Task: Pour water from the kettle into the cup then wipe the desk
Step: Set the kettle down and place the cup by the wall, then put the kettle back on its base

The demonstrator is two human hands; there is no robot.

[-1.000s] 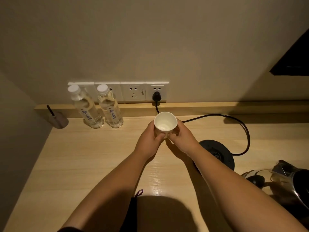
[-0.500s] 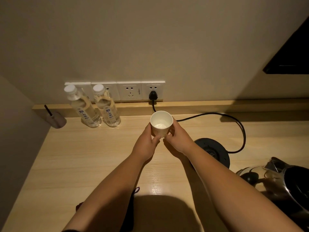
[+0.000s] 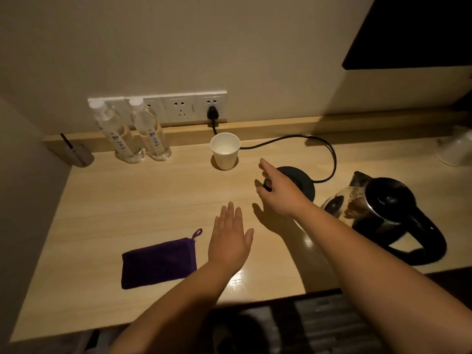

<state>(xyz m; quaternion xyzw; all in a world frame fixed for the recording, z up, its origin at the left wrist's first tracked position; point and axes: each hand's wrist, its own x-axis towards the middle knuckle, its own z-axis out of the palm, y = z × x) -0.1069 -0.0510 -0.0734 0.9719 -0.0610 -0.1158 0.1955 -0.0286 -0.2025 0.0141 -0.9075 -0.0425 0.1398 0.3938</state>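
My left hand [image 3: 229, 241] hovers flat, palm down, fingers together. My right hand [image 3: 279, 191] reaches forward, fingers spread and loose, holding nothing.

On the table [image 3: 107, 213]: two water bottles [image 3: 116, 134] [image 3: 150, 131] at 11 o'clock, one paper cup [image 3: 224, 150] at 12, one kettle base [image 3: 298, 181] with one cord [image 3: 319, 144] at 1, one kettle [image 3: 390, 213] at 3, one purple cloth [image 3: 158, 263] at 8. One small holder with a stick [image 3: 79, 154] at 10; one clear glass item [image 3: 457, 149] at 2. Two hands: left hand [image 3: 229, 241], right hand [image 3: 278, 190], both spread and empty.
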